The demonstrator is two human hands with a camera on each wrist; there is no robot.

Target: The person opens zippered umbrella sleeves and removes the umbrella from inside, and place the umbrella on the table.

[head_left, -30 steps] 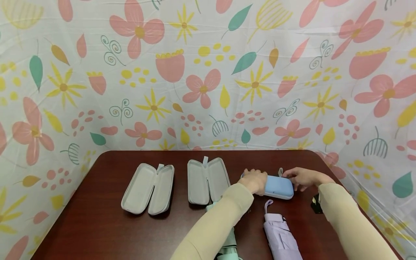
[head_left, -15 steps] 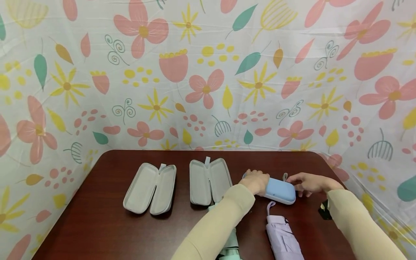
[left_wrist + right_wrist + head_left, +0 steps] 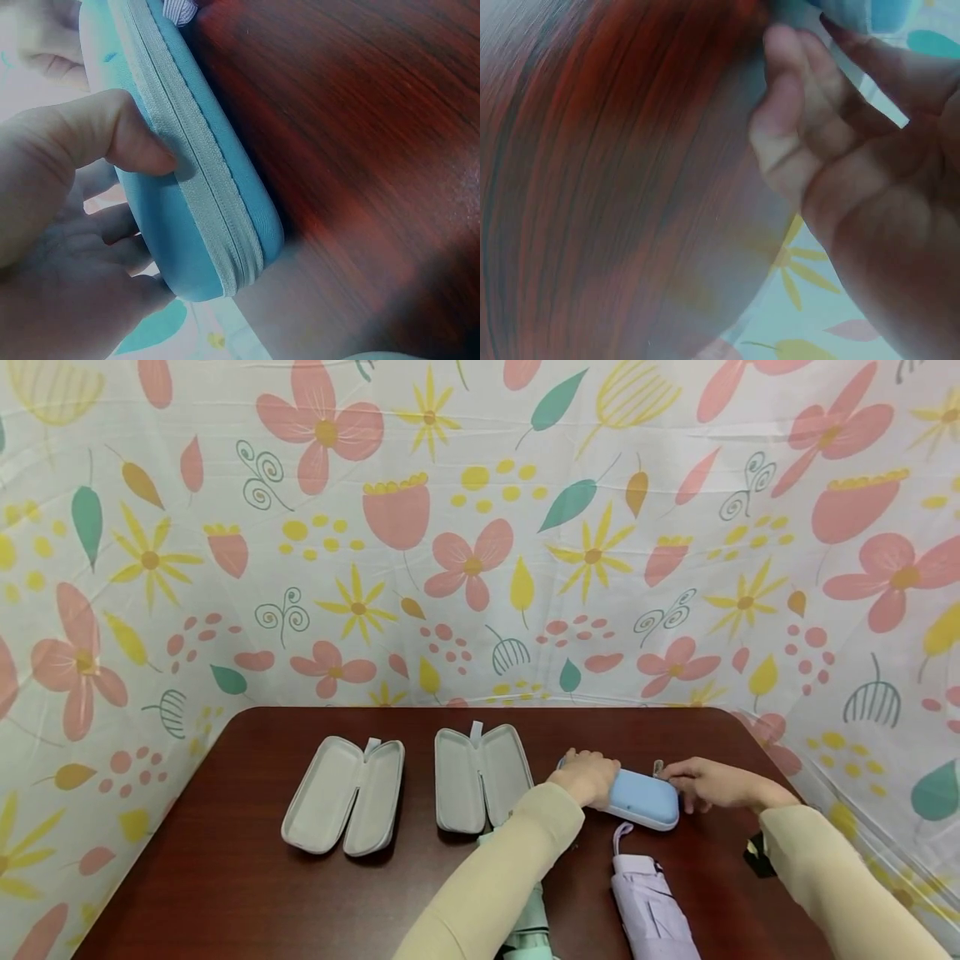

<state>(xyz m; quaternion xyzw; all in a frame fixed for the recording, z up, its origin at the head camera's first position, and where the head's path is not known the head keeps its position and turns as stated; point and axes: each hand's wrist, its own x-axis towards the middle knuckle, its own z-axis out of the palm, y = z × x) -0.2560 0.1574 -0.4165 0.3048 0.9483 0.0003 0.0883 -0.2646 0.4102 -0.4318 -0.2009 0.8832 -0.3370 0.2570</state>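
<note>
A light blue zippered case (image 3: 642, 797) lies at the right of the table, closed, a small loop strap (image 3: 658, 768) standing up near its right end. My left hand (image 3: 588, 777) grips its left end from above. In the left wrist view, the thumb of my left hand (image 3: 67, 172) presses beside the pale zipper (image 3: 195, 161), with fingers around the other side. At the right end, my right hand (image 3: 712, 783) has bent fingers close to the strap. The right wrist view shows my right hand (image 3: 870, 157) by the case's edge (image 3: 862, 11); what its fingertips hold is unclear.
Two open grey cases, a left one (image 3: 318, 797) and a middle one (image 3: 459, 785), lie on the dark wood table (image 3: 225, 877). A lilac folded umbrella (image 3: 652, 906) lies in front; a mint green one (image 3: 531, 918) is partly under my left forearm. Floral cloth (image 3: 480, 552) hangs behind.
My right hand has shifted slightly right and toward me around the blue case's end, and that end has swung a little toward me. My left hand keeps its grip.
</note>
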